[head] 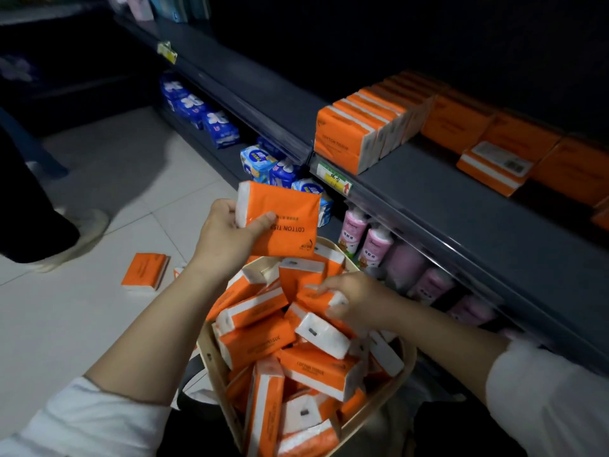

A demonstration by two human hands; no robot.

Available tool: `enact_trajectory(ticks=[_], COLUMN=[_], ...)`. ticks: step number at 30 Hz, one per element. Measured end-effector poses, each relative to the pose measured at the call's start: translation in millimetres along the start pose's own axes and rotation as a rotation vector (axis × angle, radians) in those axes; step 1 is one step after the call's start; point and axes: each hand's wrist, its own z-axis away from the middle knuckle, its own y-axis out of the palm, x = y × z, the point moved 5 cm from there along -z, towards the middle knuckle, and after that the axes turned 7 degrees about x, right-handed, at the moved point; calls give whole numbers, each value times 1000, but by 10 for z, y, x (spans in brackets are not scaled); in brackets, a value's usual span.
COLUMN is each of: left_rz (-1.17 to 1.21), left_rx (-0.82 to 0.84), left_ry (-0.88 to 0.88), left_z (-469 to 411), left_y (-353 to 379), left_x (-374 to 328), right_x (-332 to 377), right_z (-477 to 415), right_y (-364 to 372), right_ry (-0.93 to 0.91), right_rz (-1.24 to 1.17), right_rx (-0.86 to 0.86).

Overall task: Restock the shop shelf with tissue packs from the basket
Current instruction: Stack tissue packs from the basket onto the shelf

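Observation:
A pale wooden basket (pixel 400 379) in front of me is heaped with several orange-and-white tissue packs (pixel 260 341). My left hand (pixel 227 234) holds one orange pack (pixel 286 222) up above the basket's far rim. My right hand (pixel 359 300) reaches down into the basket, fingers closed on another orange pack (pixel 318 298) in the pile. On the dark shelf (pixel 445 206) to the right, a row of orange packs (pixel 359 133) stands upright, with more packs (pixel 494 166) lying flat behind.
One orange pack (pixel 145 270) lies on the white tiled floor at left, near another person's shoe (pixel 77 234). Blue tissue packs (pixel 204 117) and pink bottles (pixel 379 245) fill the lower shelf. A price label (pixel 333 178) sits on the shelf edge.

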Motion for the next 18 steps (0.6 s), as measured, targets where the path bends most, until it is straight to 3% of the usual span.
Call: enact_trajectory(ticks=[5, 9, 12, 15, 18], left_rz=[-162, -59, 57, 153, 274], left_rx=[-71, -97, -62, 67, 173], left_ry=[50, -7, -33, -63, -58], left_z=[34, 11, 29, 52, 207], left_y=[26, 46, 133, 349, 548], left_x=[-26, 57, 117, 137, -19], right_x=[-155, -249, -280, -210, -136], right_z=[313, 612, 728, 796, 833], right_y=[-568, -723, -762, -756, -744], right_ry=[49, 10, -9, -30, -55], right_rz=[-332, -1031, -1339, -1496, -1493], right_rx=[-213, -270, -338, -374, -416])
